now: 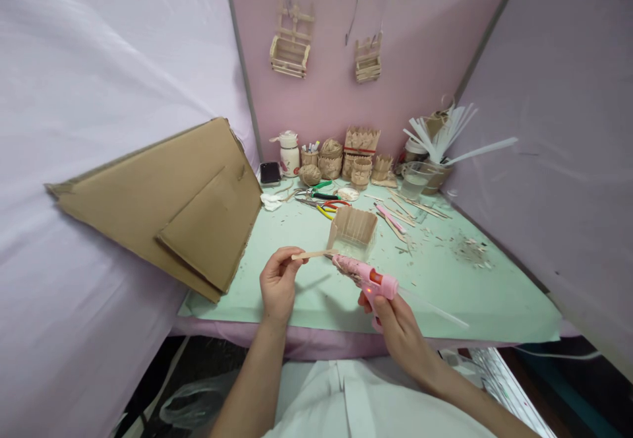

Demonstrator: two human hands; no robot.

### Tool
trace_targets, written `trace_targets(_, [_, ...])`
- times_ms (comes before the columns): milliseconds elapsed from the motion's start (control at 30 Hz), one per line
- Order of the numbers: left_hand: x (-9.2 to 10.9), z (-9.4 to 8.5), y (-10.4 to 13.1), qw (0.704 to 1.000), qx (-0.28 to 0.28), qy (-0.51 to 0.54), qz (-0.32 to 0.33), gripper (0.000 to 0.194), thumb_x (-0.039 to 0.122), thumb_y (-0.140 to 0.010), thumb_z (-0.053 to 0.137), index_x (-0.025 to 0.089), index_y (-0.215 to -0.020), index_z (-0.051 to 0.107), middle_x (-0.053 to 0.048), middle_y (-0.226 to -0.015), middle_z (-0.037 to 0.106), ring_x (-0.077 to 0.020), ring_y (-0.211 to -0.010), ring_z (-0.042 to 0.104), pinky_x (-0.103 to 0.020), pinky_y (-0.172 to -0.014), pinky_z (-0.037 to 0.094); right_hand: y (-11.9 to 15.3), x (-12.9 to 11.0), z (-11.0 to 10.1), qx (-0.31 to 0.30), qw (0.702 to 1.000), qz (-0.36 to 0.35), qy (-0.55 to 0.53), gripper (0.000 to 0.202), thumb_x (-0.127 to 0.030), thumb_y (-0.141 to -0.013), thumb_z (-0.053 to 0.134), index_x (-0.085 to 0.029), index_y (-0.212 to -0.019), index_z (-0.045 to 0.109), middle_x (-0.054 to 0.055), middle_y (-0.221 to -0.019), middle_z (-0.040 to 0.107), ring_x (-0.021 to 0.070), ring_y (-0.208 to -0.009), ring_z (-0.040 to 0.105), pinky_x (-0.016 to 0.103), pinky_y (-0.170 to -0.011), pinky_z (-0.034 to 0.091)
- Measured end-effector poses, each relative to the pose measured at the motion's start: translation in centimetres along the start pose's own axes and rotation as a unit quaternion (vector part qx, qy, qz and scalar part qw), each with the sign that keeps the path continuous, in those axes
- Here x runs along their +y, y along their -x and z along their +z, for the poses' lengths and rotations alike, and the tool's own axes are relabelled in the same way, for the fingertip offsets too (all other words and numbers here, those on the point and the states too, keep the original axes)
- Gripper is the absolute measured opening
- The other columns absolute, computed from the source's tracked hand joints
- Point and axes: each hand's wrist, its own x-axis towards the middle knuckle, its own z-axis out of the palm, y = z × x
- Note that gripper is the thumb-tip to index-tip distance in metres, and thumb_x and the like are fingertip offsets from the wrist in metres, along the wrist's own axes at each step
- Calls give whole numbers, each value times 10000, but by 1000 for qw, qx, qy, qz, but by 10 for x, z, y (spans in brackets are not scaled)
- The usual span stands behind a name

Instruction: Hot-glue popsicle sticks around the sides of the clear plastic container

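A pale, flat wooden craft stick [312,254] is pinched in the left fingers [285,257] above the green surface [291,228]; the right fingers [364,302] grip a pink hot-glue gun [360,270] pointed at its far end

The desk [494,299] is lit softly — faint shadows are cast near its front edge, beneath which much is left dim — and the cloth walls [109,75] are stretched by wide-angle distortion.
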Motion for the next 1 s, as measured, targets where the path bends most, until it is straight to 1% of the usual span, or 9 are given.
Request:
trace_targets(167, [0,-1,1,1000,-4,7,-5,95,205,-814,759,231,-906,757,-12,-882,707,-113,-799,672,-221,-749,563,-1,1,1,8,1000,-2,4,603,-728,-914,336,-181,-851,584,39,-755,558,143,-614,473,266,-543,417])
trace_targets(367, [0,-1,0,1000,-11,7,-1,93,200,-816,757,234,-903,758,-12,-877,705,-112,-800,669,-220,-745,566,-1,3,1,10,1000,-22,2,565,-697,-932,338,-189,-841,568,38,-768,558,145,-635,488,260,-546,423])
trace_targets(467, [0,0,0,1000,-8,7,0,92,202,-813,758,226,-902,758,-18,-875,704,-117,-797,668,-226,-739,569,-2,3,1,13,1000,-28,4,547,-682,-939,341,-192,-823,555,30,-753,543,141,-620,479,259,-536,417])
trace_targets(633, [0,0,0,1000,-1,2,4,84,217,-808,761,222,-892,752,-16,-873,701,-120,-793,666,-234,-737,567,-3,6,0,21,999,-19,13,529,-660,-950,333,-198,-784,527,8,-710,506,121,-561,435,256,-510,386])
trace_targets(867, [2,1,0,1000,16,-17,-8,117,282,-787,781,196,-853,739,-25,-856,702,-127,-776,661,-251,-733,565,-3,4,-3,41,998,-33,37,540,-661,-950,330,-199,-771,546,15,-698,531,130,-574,452,262,-521,394])
trace_targets(1000, [3,1,0,1000,14,-11,-6,102,270,-794,777,203,-862,741,-21,-861,701,-123,-780,660,-248,-738,559,-3,3,-3,48,997,-29,50,545,-660,-950,330,-198,-781,563,26,-705,549,145,-597,479,268,-527,404])
